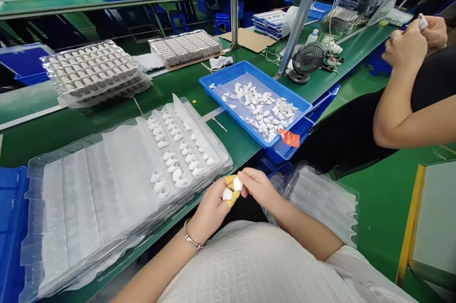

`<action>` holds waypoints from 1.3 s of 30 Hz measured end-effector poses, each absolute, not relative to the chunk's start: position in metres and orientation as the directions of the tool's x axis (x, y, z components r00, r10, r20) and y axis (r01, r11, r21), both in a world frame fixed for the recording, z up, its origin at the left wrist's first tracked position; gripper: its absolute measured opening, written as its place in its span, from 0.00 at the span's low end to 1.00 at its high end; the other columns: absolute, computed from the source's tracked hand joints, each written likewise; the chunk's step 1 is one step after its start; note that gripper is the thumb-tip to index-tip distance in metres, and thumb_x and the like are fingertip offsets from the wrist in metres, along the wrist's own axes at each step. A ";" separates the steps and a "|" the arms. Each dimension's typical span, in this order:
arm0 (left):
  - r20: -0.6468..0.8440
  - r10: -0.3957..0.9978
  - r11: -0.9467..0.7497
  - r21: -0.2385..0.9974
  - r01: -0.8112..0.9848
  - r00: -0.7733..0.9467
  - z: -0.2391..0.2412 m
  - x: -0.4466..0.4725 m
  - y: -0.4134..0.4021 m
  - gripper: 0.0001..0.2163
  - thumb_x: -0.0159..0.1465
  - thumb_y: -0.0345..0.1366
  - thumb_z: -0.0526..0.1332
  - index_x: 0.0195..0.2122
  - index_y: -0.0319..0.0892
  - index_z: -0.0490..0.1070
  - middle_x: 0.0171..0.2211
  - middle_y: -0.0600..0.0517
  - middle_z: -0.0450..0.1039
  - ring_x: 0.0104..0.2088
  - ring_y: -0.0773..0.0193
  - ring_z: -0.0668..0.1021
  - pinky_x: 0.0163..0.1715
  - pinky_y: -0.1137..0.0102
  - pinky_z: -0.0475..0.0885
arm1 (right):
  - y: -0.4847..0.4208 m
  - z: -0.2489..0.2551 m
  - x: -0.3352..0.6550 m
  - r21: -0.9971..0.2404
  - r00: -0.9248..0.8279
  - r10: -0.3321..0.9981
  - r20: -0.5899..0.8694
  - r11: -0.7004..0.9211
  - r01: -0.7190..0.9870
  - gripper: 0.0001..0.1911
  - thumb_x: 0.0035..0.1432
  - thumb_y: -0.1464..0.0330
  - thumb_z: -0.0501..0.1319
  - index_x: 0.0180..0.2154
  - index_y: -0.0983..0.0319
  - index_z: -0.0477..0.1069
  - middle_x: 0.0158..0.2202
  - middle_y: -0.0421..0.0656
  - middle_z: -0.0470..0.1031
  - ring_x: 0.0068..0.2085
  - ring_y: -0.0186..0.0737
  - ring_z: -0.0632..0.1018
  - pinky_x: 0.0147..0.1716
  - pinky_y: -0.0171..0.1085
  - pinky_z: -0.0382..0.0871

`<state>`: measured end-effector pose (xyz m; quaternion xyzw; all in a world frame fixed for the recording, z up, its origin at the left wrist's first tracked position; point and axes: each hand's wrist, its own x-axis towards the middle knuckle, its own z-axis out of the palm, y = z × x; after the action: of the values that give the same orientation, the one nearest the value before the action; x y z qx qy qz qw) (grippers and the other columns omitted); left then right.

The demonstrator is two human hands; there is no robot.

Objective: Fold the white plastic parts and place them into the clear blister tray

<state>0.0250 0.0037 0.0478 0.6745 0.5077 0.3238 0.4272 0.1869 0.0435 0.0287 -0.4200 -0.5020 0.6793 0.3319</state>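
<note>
**Fingers [231, 200] closed on two small white pieces, at table edge**

- Left hand [210, 210]: curled, yellow-capped fingertips pinched on white piece [227, 194]; bracelet [192, 240] at wrist.
- Right hand [261, 189]: thumb and forefinger nipped on second white piece [237, 183], touching left fingertips.
- Both pieces: held together in the air, just off near edge of green table [238, 141], above lap.
- At 10 o'clock from hands: clear blister tray [89, 189], partly filled with rows of like white pieces.
- At 12 o'clock: blue bin [213, 85] of loose white pieces, orange tag [290, 137] on near corner.
- At 1 o'clock: small black fan [307, 60].
- At 2 o'clock: co-worker's hands [406, 46], gripping small white item.
- At 3 o'clock: stack of clear trays [320, 198], just beside right forearm.
</note>
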 end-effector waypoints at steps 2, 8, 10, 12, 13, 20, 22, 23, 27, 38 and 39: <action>-0.002 0.970 -0.096 0.915 0.392 0.244 0.048 0.026 0.004 0.06 0.67 0.35 0.56 0.42 0.44 0.70 0.35 0.53 0.75 0.33 0.63 0.75 0.35 0.69 0.68 | 0.046 0.028 0.186 -0.941 -0.411 0.868 -0.280 -0.332 -0.060 0.23 0.62 0.50 0.54 0.26 0.61 0.64 0.17 0.37 0.67 0.18 0.31 0.66 0.19 0.32 0.55; 0.034 0.984 -0.121 0.852 0.509 0.176 0.037 0.023 0.004 0.06 0.64 0.34 0.57 0.42 0.43 0.70 0.34 0.51 0.75 0.32 0.60 0.75 0.31 0.68 0.68 | 0.044 0.025 0.184 -0.975 -0.334 0.918 -0.213 -0.224 0.006 0.18 0.58 0.54 0.61 0.29 0.60 0.61 0.20 0.33 0.64 0.21 0.30 0.65 0.20 0.31 0.56; 0.082 0.981 -0.168 0.809 0.563 0.175 0.035 0.022 0.005 0.05 0.63 0.32 0.57 0.39 0.42 0.70 0.32 0.50 0.74 0.32 0.59 0.75 0.32 0.67 0.68 | 0.045 0.025 0.183 -0.984 -0.327 0.929 -0.175 -0.159 0.076 0.18 0.53 0.56 0.66 0.29 0.60 0.61 0.21 0.33 0.64 0.22 0.29 0.65 0.21 0.31 0.56; 0.096 0.974 -0.198 0.799 0.568 0.205 0.036 0.021 0.006 0.05 0.63 0.31 0.56 0.38 0.42 0.70 0.33 0.50 0.74 0.32 0.59 0.75 0.33 0.67 0.69 | 0.047 0.026 0.182 -0.982 -0.334 0.924 -0.188 -0.175 0.068 0.18 0.56 0.55 0.62 0.26 0.60 0.60 0.19 0.33 0.63 0.21 0.29 0.64 0.21 0.31 0.55; 0.089 0.971 -0.202 0.808 0.553 0.223 0.037 0.021 0.006 0.05 0.64 0.31 0.56 0.39 0.43 0.70 0.34 0.50 0.74 0.33 0.59 0.75 0.33 0.67 0.69 | 0.048 0.026 0.181 -0.975 -0.344 0.913 -0.219 -0.221 0.034 0.19 0.60 0.54 0.59 0.25 0.60 0.60 0.17 0.33 0.62 0.20 0.29 0.63 0.20 0.31 0.55; 0.034 0.980 -0.118 0.893 0.434 0.196 0.035 0.020 0.006 0.09 0.65 0.34 0.57 0.46 0.44 0.69 0.38 0.51 0.76 0.36 0.60 0.77 0.37 0.67 0.70 | 0.050 0.025 0.176 -0.825 -0.412 0.834 -0.367 -0.496 -0.270 0.21 0.60 0.50 0.56 0.26 0.60 0.59 0.15 0.33 0.61 0.17 0.30 0.63 0.17 0.31 0.52; 0.025 0.986 -0.097 0.892 0.441 0.167 0.032 0.020 0.006 0.09 0.65 0.35 0.58 0.46 0.44 0.69 0.38 0.50 0.76 0.36 0.60 0.77 0.37 0.66 0.70 | 0.049 0.023 0.177 -0.876 -0.402 0.862 -0.310 -0.423 -0.231 0.20 0.57 0.50 0.60 0.28 0.60 0.61 0.18 0.33 0.64 0.20 0.30 0.65 0.20 0.31 0.55; 0.029 0.988 -0.095 0.889 0.449 0.151 0.031 0.019 0.006 0.09 0.65 0.36 0.58 0.46 0.44 0.69 0.38 0.50 0.76 0.36 0.59 0.77 0.37 0.66 0.70 | 0.048 0.023 0.178 -0.913 -0.392 0.880 -0.269 -0.362 -0.186 0.19 0.54 0.52 0.64 0.29 0.60 0.62 0.20 0.34 0.65 0.22 0.30 0.67 0.21 0.31 0.57; 0.054 0.992 -0.099 0.896 0.432 0.116 0.032 0.020 0.007 0.10 0.65 0.38 0.59 0.46 0.43 0.69 0.38 0.50 0.76 0.36 0.59 0.76 0.36 0.67 0.70 | 0.051 0.023 0.183 -0.971 -0.418 0.893 -0.170 -0.223 -0.082 0.16 0.53 0.58 0.67 0.31 0.61 0.65 0.25 0.36 0.70 0.25 0.30 0.69 0.24 0.31 0.59; 0.041 0.995 -0.073 0.923 0.379 0.091 0.020 0.021 0.015 0.11 0.65 0.37 0.59 0.48 0.43 0.67 0.42 0.49 0.75 0.39 0.57 0.77 0.40 0.64 0.71 | 0.054 0.021 0.184 -0.937 -0.416 0.893 -0.172 -0.278 -0.209 0.14 0.52 0.61 0.68 0.34 0.62 0.67 0.28 0.36 0.69 0.28 0.31 0.70 0.27 0.32 0.62; 0.054 0.994 -0.088 0.912 0.402 0.095 0.019 0.022 0.018 0.11 0.65 0.37 0.59 0.47 0.43 0.68 0.41 0.49 0.75 0.39 0.57 0.77 0.39 0.64 0.71 | 0.057 0.022 0.186 -0.948 -0.422 0.892 -0.166 -0.261 -0.180 0.14 0.51 0.62 0.69 0.34 0.62 0.68 0.28 0.36 0.70 0.28 0.31 0.70 0.27 0.32 0.62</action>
<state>0.0221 0.0176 0.0194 0.6306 0.5533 0.3825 0.3871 0.1864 0.0568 0.0218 -0.3772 -0.4715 0.6989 0.3833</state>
